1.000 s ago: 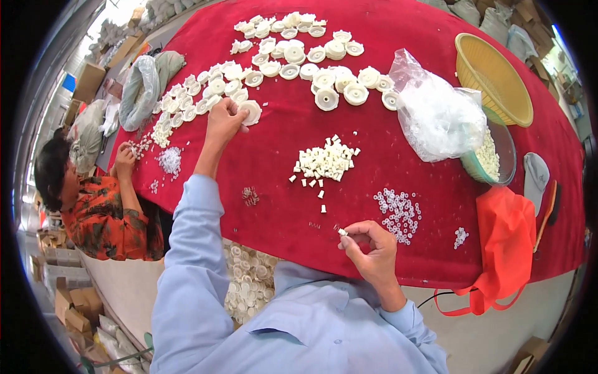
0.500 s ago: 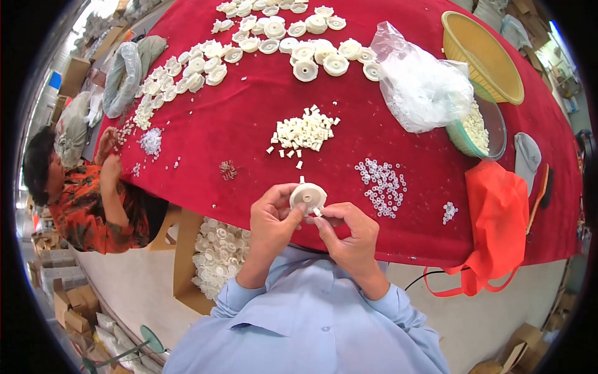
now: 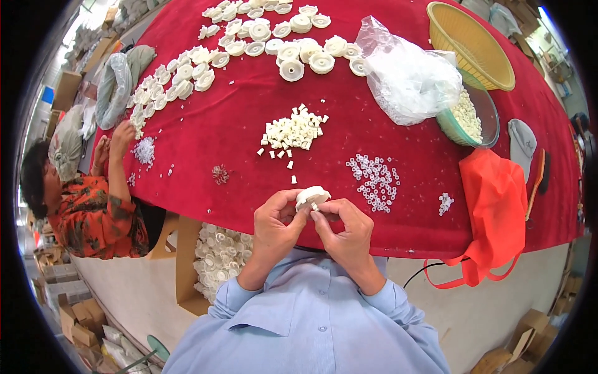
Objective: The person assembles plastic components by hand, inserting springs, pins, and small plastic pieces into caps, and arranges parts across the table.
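Observation:
Between my two hands, above the front edge of the red-covered table, is a round cream plastic part point(image 3: 313, 196), now tilted so that its side shows. My left hand point(image 3: 277, 219) grips it from the left, thumb and fingers closed on its rim. Finger and thumb of my right hand point(image 3: 342, 229) pinch a small cream plastic piece point(image 3: 314, 206) against the lower edge of the round part. Whether that piece sits inside the part or only touches it, I cannot tell. Ahead lies a heap of small cream spool-shaped pieces point(image 3: 293, 132), with a few stragglers trailing toward my hands.
Small clear rings point(image 3: 375, 181) lie right of my hands, a few metal bits point(image 3: 220, 174) left. Round cream parts point(image 3: 322, 62) line the far side. A plastic bag point(image 3: 408, 81), yellow basket point(image 3: 479, 53), green bowl point(image 3: 458, 129) and red bag point(image 3: 495, 206) stand right. A co-worker point(image 3: 93, 206) sits left.
The round part has been tipped from face-up to nearly edge-on, and my right fingers have moved closer in to it. At the left, the co-worker's hand has reached farther over the table.

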`<action>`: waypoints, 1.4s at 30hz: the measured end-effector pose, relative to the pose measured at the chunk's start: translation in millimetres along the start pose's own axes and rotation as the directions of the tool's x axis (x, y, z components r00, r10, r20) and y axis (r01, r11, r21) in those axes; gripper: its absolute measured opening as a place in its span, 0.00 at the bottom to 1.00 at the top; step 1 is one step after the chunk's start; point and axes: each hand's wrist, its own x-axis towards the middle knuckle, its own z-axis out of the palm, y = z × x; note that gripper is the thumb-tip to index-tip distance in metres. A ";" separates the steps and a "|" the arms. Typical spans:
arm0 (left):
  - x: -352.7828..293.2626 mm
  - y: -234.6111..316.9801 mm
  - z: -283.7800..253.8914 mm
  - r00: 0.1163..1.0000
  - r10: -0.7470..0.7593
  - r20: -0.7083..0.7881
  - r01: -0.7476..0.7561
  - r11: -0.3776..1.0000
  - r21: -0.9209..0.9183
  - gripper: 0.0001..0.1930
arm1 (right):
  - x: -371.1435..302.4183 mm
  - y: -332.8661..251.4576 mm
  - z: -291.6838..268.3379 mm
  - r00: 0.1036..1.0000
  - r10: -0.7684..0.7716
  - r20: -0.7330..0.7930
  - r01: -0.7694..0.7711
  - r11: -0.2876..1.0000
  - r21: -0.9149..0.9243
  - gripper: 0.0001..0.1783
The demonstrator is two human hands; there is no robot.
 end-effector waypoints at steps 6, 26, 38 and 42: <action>-3.6 0.3 -2.2 1.000 0.006 -0.001 -0.006 0.998 0.068 0.15 | -0.2 -0.1 0.8 1.000 0.013 0.005 -0.013 1.000 -0.019 0.08; -22.0 4.6 -1.3 0.990 -0.029 0.140 0.046 0.991 -0.123 0.16 | 6.3 10.6 -20.0 0.970 0.105 0.220 -0.146 0.974 0.175 0.16; -33.4 -14.3 -2.7 0.993 -0.030 0.110 0.048 0.985 -0.165 0.17 | -10.0 26.4 -13.4 0.915 0.225 0.335 -0.333 0.888 0.316 0.14; -31.0 -13.1 -2.1 0.994 -0.023 0.107 0.045 0.976 -0.211 0.15 | -7.0 24.0 -14.8 0.933 0.161 0.321 -0.258 0.923 0.286 0.13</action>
